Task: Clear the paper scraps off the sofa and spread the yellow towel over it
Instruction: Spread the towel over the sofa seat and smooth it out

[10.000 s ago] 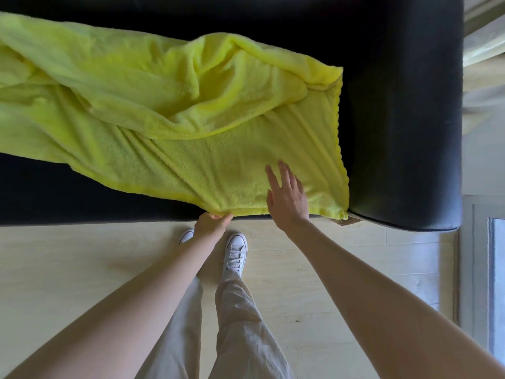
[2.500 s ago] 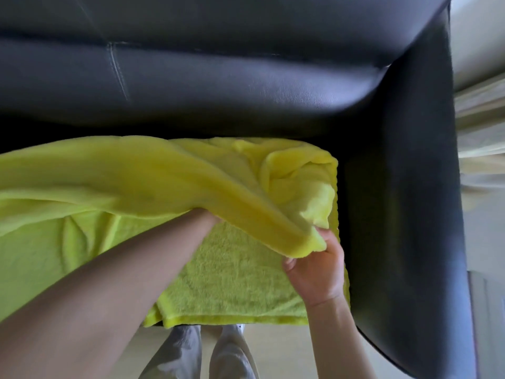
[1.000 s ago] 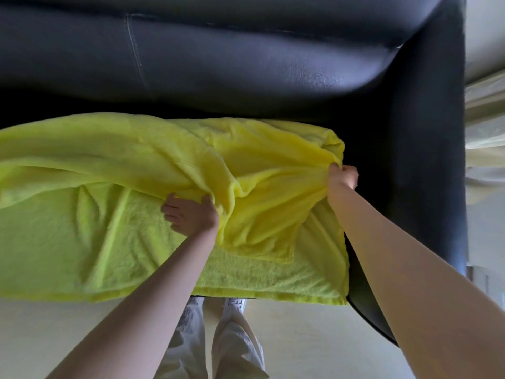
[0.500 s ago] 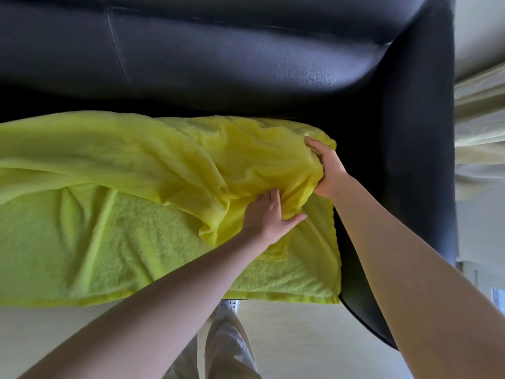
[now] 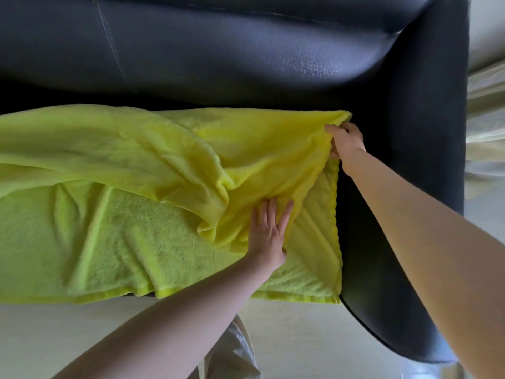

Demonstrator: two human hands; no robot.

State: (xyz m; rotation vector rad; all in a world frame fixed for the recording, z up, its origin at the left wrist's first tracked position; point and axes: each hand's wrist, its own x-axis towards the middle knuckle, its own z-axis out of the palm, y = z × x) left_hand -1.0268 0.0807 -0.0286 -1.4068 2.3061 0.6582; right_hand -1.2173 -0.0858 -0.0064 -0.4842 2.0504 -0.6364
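The yellow towel (image 5: 123, 228) lies across the seat of the black leather sofa (image 5: 218, 50), with a folded-over upper layer bunched near the middle. My left hand (image 5: 269, 231) presses flat on the towel, fingers straight, beside the fold. My right hand (image 5: 345, 140) pinches the towel's far right corner close to the sofa's armrest (image 5: 426, 187) and holds it toward the backrest. No paper scraps show in view.
The sofa's backrest fills the top of the view and its right armrest runs down the right side. Pale floor (image 5: 82, 329) lies in front of the sofa, with my trouser leg (image 5: 235, 356) at the bottom. A light curtain (image 5: 486, 132) hangs at the far right.
My right hand has carried the towel's corner farther back and to the right, stretching the upper layer. My left hand has flattened and slid slightly right on the cloth.
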